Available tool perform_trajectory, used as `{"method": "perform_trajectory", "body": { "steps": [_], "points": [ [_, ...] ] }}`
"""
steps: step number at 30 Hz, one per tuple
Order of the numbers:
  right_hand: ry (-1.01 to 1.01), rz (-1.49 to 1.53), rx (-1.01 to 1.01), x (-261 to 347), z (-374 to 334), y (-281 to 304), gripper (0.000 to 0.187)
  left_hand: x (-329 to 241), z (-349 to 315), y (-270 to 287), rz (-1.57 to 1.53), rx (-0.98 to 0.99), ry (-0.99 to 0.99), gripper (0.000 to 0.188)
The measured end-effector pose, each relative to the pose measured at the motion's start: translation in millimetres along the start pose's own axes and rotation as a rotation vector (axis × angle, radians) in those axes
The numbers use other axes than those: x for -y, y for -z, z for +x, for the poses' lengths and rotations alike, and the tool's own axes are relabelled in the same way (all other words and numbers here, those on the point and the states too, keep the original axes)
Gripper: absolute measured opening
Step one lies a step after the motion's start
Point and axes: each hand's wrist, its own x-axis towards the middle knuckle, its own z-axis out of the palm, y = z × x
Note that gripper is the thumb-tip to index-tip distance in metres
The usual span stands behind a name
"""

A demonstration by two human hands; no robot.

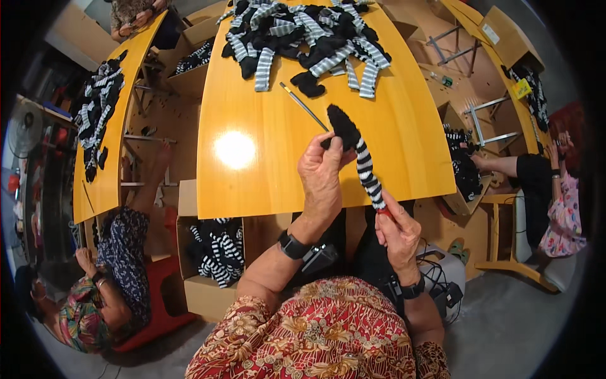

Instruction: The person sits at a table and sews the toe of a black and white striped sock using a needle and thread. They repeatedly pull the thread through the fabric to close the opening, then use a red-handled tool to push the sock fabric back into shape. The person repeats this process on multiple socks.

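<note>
In the head view, your left hand [323,170] has its thumb and fingers clamped on the black end of a sock [368,165]. Your right hand [399,237] has thumb and forefinger closed at the other end, where the black-and-white bands finish and a small red piece [382,211] shows; you cannot tell from here what that piece is. The sock is stretched on a slant between your two hands, over the near edge of the yellow table [252,183], right of that edge's middle. A thin rod [305,107] lies farther in, its near tip just beside your left fingers; whether they touch is unclear. At the table's far edge, a heap of black and grey-striped socks [315,57] spreads nearly from side to side. Below the near left corner is a cardboard box [208,298] of striped socks; another box [475,201], holding dark ones, stands beside the right edge, near the near right corner.
</note>
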Motion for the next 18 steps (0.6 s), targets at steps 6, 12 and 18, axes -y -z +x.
{"method": "perform_trajectory", "body": {
  "steps": [6, 12, 18],
  "points": [
    [-0.03, -0.001, 0.082, -6.9, 4.3, 15.0, 0.043, -17.6, 9.8, 6.4, -0.06, 0.078, 0.209, 0.02],
    [-0.037, 0.076, 0.229, -12.7, 14.7, 10.5, 0.044, -30.9, 10.4, 13.9, 0.074, -0.122, 0.002, 0.023],
    [0.016, 0.036, 0.338, -15.1, 15.3, 24.3, 0.042, -38.2, -12.4, 8.1, 0.261, -0.138, -0.148, 0.028]
  ]
}}
